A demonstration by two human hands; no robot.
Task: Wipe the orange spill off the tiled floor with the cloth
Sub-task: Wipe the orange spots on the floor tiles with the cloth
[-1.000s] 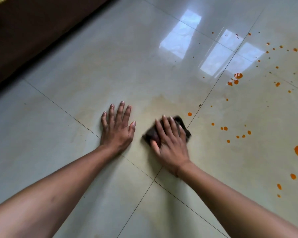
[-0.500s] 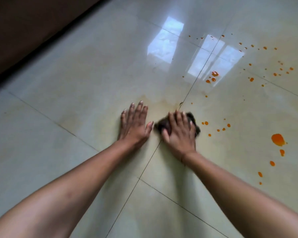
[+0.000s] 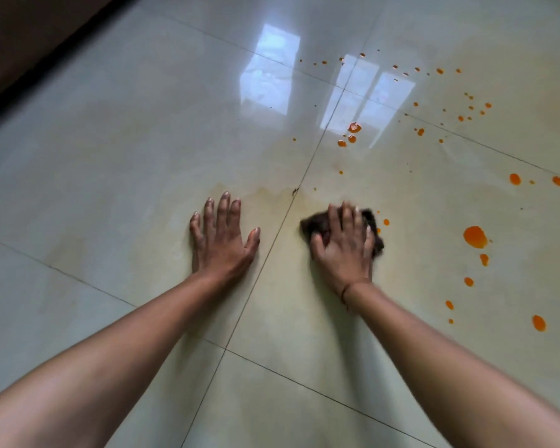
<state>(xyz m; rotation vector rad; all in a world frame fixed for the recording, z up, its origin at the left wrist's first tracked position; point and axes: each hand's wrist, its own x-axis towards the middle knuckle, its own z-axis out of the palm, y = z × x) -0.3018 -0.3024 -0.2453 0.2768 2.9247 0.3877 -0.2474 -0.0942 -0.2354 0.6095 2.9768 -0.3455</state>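
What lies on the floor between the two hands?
In the head view, a tile joint runs between the left hand and the right hand pressing the cloth; otherwise only faintly stained tile.

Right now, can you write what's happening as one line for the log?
left hand: flat on tiled floor, empty | right hand: pressing dark cloth down | orange spill: many drops remain right of cloth

cloth point(image 3: 370, 221) (mostly under blurred right hand point(image 3: 345, 247))
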